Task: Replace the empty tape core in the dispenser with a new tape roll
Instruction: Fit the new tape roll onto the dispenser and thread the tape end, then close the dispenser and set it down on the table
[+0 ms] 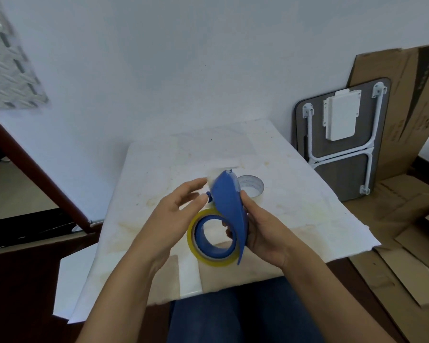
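A blue tape dispenser point(227, 201) is held upright above the small table, with a yellowish tape roll point(200, 253) seated around its blue hub. My right hand point(263, 231) grips the dispenser from the right, fingers curled through the hub opening. My left hand point(174, 216) is at the dispenser's upper left; thumb and fingers pinch a pale strip of tape end point(212, 180) near the cutter tip. Behind the dispenser an empty whitish tape core point(252, 185) lies flat on the table.
The table point(295, 194) is covered with stained white paper. A folded grey lap table point(342, 142) leans on the wall at right, beside flattened cardboard point(406, 120). A dark wooden frame point(35, 174) stands at left. My blue-trousered legs point(233, 315) are under the near edge.
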Available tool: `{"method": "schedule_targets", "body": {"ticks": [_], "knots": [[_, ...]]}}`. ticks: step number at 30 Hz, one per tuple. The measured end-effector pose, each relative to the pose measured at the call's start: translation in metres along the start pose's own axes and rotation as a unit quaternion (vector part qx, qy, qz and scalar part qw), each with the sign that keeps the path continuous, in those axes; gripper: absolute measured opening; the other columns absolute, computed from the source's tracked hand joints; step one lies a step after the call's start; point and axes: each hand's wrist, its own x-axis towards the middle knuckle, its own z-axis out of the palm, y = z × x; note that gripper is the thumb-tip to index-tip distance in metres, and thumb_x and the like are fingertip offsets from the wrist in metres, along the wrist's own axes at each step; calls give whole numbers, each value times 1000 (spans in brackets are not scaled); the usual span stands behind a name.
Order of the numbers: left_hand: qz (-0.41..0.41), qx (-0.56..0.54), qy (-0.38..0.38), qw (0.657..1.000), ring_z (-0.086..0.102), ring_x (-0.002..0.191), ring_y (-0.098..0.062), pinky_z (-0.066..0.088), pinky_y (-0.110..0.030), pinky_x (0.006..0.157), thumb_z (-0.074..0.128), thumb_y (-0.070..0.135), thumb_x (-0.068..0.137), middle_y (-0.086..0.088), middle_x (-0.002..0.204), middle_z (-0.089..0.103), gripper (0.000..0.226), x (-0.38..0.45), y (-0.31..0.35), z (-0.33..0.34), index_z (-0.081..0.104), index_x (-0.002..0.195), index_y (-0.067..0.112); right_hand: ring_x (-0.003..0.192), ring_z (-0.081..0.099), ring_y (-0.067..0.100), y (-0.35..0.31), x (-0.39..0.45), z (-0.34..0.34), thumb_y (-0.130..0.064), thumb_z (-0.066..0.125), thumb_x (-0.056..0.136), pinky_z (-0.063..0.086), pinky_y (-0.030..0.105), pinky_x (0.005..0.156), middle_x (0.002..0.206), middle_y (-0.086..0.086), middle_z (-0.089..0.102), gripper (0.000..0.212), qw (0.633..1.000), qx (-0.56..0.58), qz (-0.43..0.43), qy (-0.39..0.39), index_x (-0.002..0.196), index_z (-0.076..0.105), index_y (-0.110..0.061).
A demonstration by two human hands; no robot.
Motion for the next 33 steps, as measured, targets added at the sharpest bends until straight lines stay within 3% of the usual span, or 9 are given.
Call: {"method": "schedule_targets", "body": {"ticks": [4, 6, 10, 14, 16, 20, 27, 31, 33], "knots": [[43, -32, 44, 998, 61, 113, 4, 48, -4, 68, 54, 36, 98, 20, 122, 67, 27, 4, 7, 8, 64, 123, 40, 106, 70, 18, -2, 3, 7, -51, 61, 86, 56, 35, 91, 116, -2, 74, 47, 990, -129, -56, 21, 124, 64, -24], [61, 3, 71, 996, 62, 104, 8, 49, -3, 69, 61, 35, 94, 22, 117, 68, 25, 9, 7, 9, 67, 118, 40, 107, 69, 17, -2, 3, 11, -55, 65, 82, 55, 40, 96, 113, -8, 75, 47, 983, -166, -65, 53, 122, 62, -31], [98, 45, 140, 984, 65, 99, 2, 49, -14, 79, 68, 30, 91, 23, 107, 72, 21, 17, 2, 10, 73, 108, 40, 95, 71, 8, -1, 7, 13, -49, 69, 81, 57, 30, 87, 100, -17, 75, 37, 974, -188, -92, 87, 115, 59, -38], [143, 77, 216, 963, 64, 96, 3, 47, -15, 80, 67, 31, 92, 18, 104, 71, 11, 29, 1, 6, 74, 92, 39, 91, 71, 9, -4, 12, 11, -41, 71, 83, 56, 28, 81, 100, -10, 75, 30, 958, -243, -117, 94, 111, 59, -42], [117, 65, 231, 964, 63, 90, 3, 47, -15, 76, 67, 31, 91, 12, 101, 71, 10, 40, 2, -2, 77, 91, 32, 88, 70, 7, -6, 14, 11, -38, 72, 84, 54, 23, 75, 97, -8, 73, 30, 946, -283, -134, 88, 111, 59, -41], [47, 11, 226, 973, 67, 94, -4, 51, -24, 85, 72, 39, 86, 13, 97, 76, 16, 60, 2, -19, 80, 95, 28, 83, 64, 5, -6, 21, 12, -37, 72, 84, 49, 12, 66, 99, -2, 68, 34, 917, -351, -164, 96, 113, 56, -41], [91, -6, 196, 976, 67, 89, 3, 49, -11, 76, 71, 31, 89, 9, 95, 74, 11, 61, -9, -13, 81, 92, 28, 82, 61, 6, -3, 41, 12, -38, 71, 84, 47, 13, 61, 95, -8, 60, 41, 887, -398, -190, 138, 120, 52, -38], [141, 49, 238, 960, 64, 93, 0, 51, -22, 72, 70, 28, 91, 10, 93, 69, 13, 63, -26, -7, 80, 97, 34, 81, 63, 6, -2, 60, 18, -43, 70, 84, 47, 13, 59, 96, -8, 63, 39, 883, -392, -197, 168, 118, 51, -38], [154, 53, 271, 949, 64, 95, -2, 50, -24, 70, 69, 25, 92, 12, 95, 69, 16, 69, -33, -10, 79, 102, 32, 81, 65, 8, -4, 70, 22, -48, 68, 83, 52, 21, 62, 97, -7, 65, 38, 882, -394, -192, 174, 116, 51, -39]]}}
